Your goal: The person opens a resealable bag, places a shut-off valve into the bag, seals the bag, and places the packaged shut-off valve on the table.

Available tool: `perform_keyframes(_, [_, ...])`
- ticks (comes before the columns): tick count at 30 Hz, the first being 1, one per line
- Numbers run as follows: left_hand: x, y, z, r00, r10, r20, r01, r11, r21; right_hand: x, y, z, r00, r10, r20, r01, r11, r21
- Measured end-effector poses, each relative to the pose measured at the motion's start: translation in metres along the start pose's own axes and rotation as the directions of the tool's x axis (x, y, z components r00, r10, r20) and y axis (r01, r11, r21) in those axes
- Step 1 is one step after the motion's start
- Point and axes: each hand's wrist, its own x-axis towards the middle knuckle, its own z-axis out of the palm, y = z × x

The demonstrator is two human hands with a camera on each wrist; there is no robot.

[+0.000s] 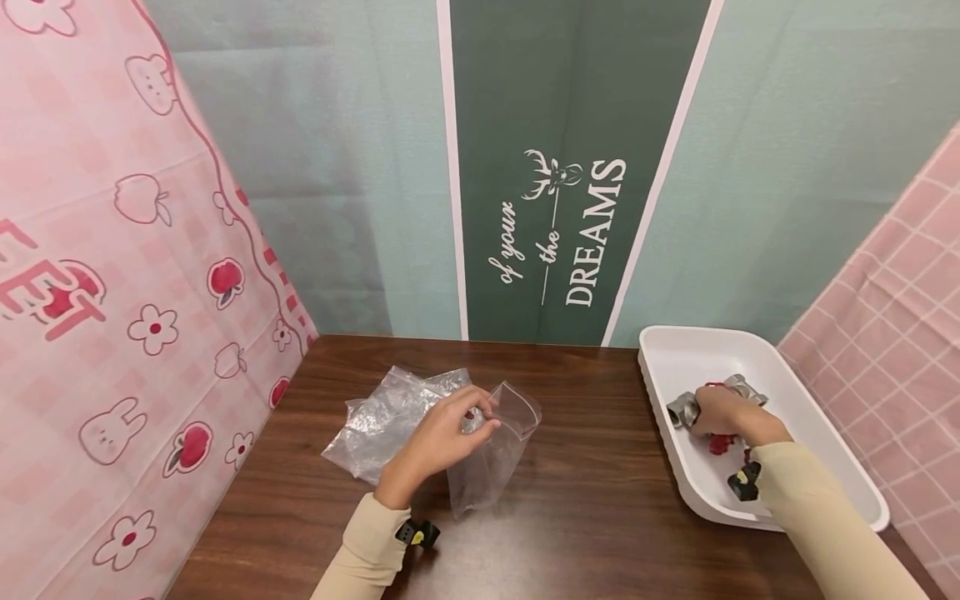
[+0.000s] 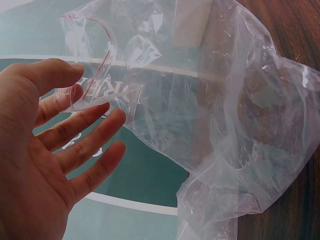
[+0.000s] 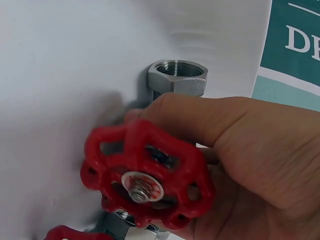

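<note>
My left hand point(image 1: 447, 429) pinches the edge of a clear zip bag point(image 1: 491, 471) with a red line along its seal. The bag hangs down over the table in the head view. In the left wrist view the thumb and index finger meet at the bag's edge, with the other fingers spread. Inside the white tray at the right, my right hand point(image 1: 723, 410) grips a metal valve with a red handwheel point(image 3: 135, 137). Its threaded hex end point(image 3: 178, 82) sticks up past the thumb. Part of another red handwheel point(image 3: 75, 234) shows below it.
More clear bags point(image 1: 382, 425) lie in a loose pile on the wooden table point(image 1: 592, 500), beside my left hand. The white tray point(image 1: 678, 358) has raised walls. Printed cloths hang behind the table and at both sides.
</note>
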Motion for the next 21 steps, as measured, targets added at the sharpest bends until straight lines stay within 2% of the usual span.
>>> perform_keyframes(5, [0.0,0.0,0.0,1.0,0.004,0.003,-0.004,1.0,-0.003,-0.002,-0.003,-0.001,1.0,0.014,-0.02,-0.015,1.0,-0.016])
perform_keyframes(14, [-0.001,0.0,0.0,1.0,-0.01,0.013,0.011,1.0,-0.006,-0.007,-0.005,-0.011,0.995,0.093,-0.029,-0.094,0.993,-0.065])
perform_keyframes(21, [-0.001,0.001,-0.001,1.0,-0.007,0.014,0.007,1.0,0.0,-0.008,-0.006,-0.015,0.997,0.076,-0.011,-0.077,0.997,-0.027])
